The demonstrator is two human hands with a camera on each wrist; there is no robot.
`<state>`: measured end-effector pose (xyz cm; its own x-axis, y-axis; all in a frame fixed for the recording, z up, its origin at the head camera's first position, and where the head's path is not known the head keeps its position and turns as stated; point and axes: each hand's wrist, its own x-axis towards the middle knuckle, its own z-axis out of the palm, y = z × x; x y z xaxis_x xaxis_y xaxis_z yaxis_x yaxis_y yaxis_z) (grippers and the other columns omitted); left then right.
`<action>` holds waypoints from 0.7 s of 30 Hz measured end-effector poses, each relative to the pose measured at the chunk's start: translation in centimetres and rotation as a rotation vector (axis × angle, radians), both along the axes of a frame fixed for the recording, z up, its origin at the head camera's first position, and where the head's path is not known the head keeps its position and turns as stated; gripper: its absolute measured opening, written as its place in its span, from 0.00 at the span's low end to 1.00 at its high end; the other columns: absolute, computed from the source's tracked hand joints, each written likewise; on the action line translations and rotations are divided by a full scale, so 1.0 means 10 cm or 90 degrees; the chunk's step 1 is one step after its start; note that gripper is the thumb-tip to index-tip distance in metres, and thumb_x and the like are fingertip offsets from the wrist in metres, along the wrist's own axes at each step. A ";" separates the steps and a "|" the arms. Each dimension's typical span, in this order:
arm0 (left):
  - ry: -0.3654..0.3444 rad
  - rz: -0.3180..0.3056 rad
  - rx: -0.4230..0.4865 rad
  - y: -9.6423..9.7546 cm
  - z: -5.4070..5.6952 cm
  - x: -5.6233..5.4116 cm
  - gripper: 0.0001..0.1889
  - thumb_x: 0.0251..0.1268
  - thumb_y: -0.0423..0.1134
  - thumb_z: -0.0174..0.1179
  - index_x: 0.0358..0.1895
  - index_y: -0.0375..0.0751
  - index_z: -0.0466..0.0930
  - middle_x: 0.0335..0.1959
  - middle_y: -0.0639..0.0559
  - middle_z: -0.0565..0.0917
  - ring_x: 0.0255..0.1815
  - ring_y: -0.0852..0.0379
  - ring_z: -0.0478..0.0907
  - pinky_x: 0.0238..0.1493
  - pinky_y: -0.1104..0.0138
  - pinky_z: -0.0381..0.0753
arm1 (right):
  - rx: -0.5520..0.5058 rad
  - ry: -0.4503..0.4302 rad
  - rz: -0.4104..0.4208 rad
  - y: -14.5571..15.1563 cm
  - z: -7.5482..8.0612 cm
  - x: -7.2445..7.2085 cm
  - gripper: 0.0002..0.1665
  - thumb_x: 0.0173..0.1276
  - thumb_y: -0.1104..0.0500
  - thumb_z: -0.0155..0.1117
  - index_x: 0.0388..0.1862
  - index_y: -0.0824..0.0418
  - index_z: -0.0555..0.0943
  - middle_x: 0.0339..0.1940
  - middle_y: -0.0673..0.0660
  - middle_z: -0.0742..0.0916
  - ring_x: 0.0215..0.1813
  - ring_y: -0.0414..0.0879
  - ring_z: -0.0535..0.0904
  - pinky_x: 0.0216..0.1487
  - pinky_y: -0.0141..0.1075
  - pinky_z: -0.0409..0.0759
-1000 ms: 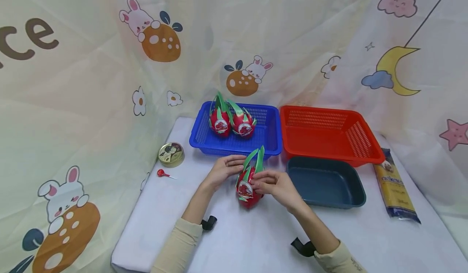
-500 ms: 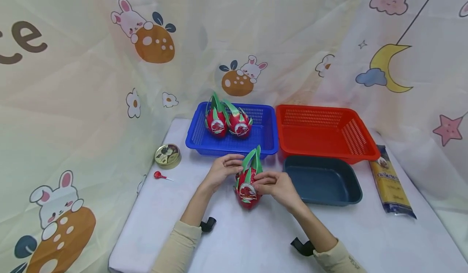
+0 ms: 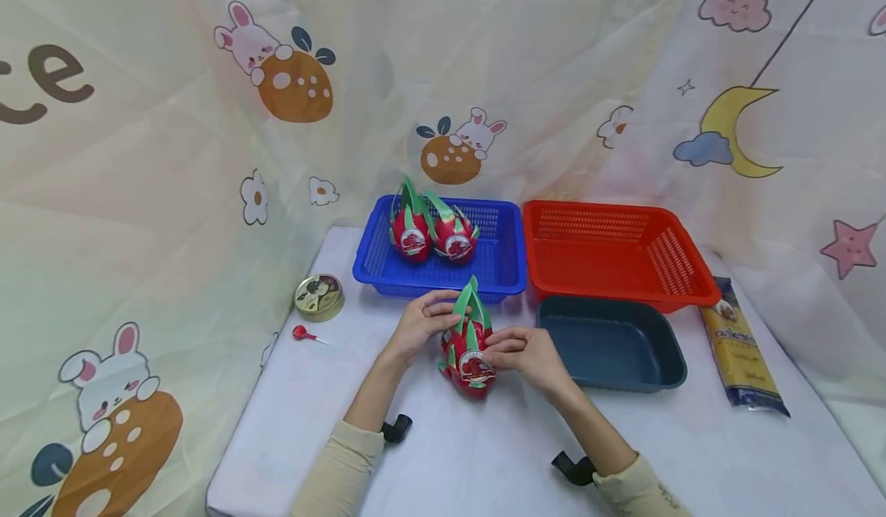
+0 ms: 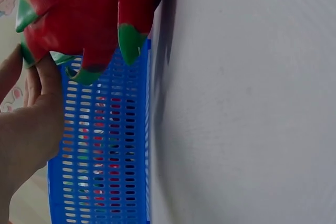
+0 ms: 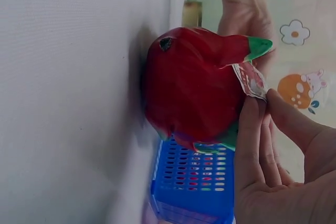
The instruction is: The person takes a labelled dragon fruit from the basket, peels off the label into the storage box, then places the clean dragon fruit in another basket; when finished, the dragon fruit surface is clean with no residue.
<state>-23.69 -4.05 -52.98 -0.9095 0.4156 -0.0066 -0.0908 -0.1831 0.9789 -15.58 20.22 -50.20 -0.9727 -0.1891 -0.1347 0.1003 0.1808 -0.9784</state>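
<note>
A red dragon fruit (image 3: 457,345) with long green leaf tips lies on the white tabletop in front of the blue basket, its leafy end pointing away. My left hand (image 3: 419,325) holds it at the leafy end, thumb and fingers about a green tip in the left wrist view. A round red-and-white sticker (image 3: 477,367) is on its upper side. In the right wrist view the thumb and forefinger of my right hand (image 5: 283,161) pinch the edge of that sticker (image 5: 251,80), which stands slightly off the skin.
The blue basket (image 3: 508,268) holds two more stickered dragon fruits (image 3: 412,234). Beside it are a red basket (image 3: 588,271) and a dark teal tray (image 3: 612,348). A yellow packet (image 3: 742,348) lies far right; a round tin (image 3: 319,298) and red lollipop (image 3: 300,332) lie left.
The dragon fruit has turned: its leaf tips swung left into my left hand, and its stickered end shifted slightly right. My right hand stays at the sticker. The head view panned slightly right.
</note>
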 end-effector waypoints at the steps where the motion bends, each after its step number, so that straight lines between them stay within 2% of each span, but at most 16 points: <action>1: -0.006 -0.002 0.011 0.00 0.00 0.00 0.25 0.68 0.34 0.71 0.67 0.38 0.78 0.52 0.40 0.89 0.52 0.51 0.89 0.52 0.65 0.86 | -0.003 -0.007 -0.005 0.00 -0.01 -0.01 0.18 0.64 0.60 0.79 0.51 0.67 0.87 0.39 0.61 0.93 0.45 0.51 0.91 0.48 0.39 0.89; 5: -0.038 0.004 0.037 -0.01 -0.01 -0.01 0.23 0.69 0.32 0.69 0.66 0.34 0.79 0.53 0.38 0.89 0.49 0.51 0.90 0.49 0.64 0.89 | -0.015 -0.039 -0.024 0.00 -0.03 -0.03 0.19 0.63 0.58 0.81 0.48 0.68 0.88 0.39 0.61 0.93 0.42 0.51 0.91 0.47 0.38 0.89; 9: -0.061 0.020 0.030 -0.01 -0.03 -0.02 0.22 0.69 0.33 0.70 0.65 0.35 0.82 0.52 0.41 0.90 0.50 0.52 0.90 0.51 0.64 0.88 | -0.031 -0.075 -0.034 0.00 -0.06 -0.06 0.21 0.61 0.57 0.82 0.48 0.70 0.88 0.39 0.61 0.93 0.42 0.50 0.91 0.48 0.38 0.89; 14: -0.063 0.029 0.027 0.00 -0.04 -0.02 0.22 0.69 0.34 0.70 0.64 0.35 0.83 0.51 0.41 0.90 0.51 0.51 0.89 0.52 0.64 0.88 | -0.053 -0.099 -0.027 0.02 -0.09 -0.06 0.22 0.63 0.57 0.80 0.50 0.71 0.88 0.42 0.61 0.93 0.44 0.50 0.91 0.50 0.38 0.89; 21: -0.057 0.039 0.040 0.02 -0.02 0.00 0.22 0.69 0.31 0.69 0.65 0.31 0.81 0.49 0.41 0.91 0.46 0.55 0.90 0.46 0.67 0.89 | -0.083 -0.130 -0.011 0.05 -0.11 -0.08 0.23 0.65 0.57 0.78 0.52 0.72 0.87 0.45 0.60 0.92 0.45 0.50 0.89 0.52 0.43 0.89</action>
<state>-23.69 -3.86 -53.21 -0.9301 0.3617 -0.0641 -0.1638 -0.2524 0.9537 -16.36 20.74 -51.31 -0.9312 -0.2013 -0.3038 0.2998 0.0506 -0.9526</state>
